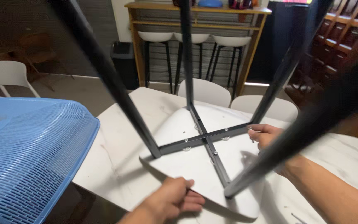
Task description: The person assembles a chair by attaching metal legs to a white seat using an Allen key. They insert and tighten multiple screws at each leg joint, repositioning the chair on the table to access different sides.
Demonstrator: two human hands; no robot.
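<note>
A white stool [195, 166] lies upside down on the pale marble-look table [117, 166], its seat flat on the top near the table's near-left corner. Its four black legs [104, 70] point up toward the camera and splay outward, so the stool's long axis runs roughly vertical, from the seat on the table up to the leg ends out of view. A black cross brace [206, 139] is screwed to the underside of the seat and joins the legs at their bases.

The person's left hand [172, 201] is closed around the seat's near edge, fingers curled on top of the rim, just left of the nearest leg's base. The seat stretches away from this grip toward the table's far edge. The right hand [266, 135] rests at the seat's right edge, where one arm of the brace ends; its fingers pinch a small thin metal piece [251, 132], too small to identify. The stool lies between the two hands.

A blue perforated plastic basket [25, 157] sits upturned off the table's left edge. White chairs [206, 91] stand at the far edge, and bar stools [195, 39] wait under a wooden counter [195, 10] behind.
</note>
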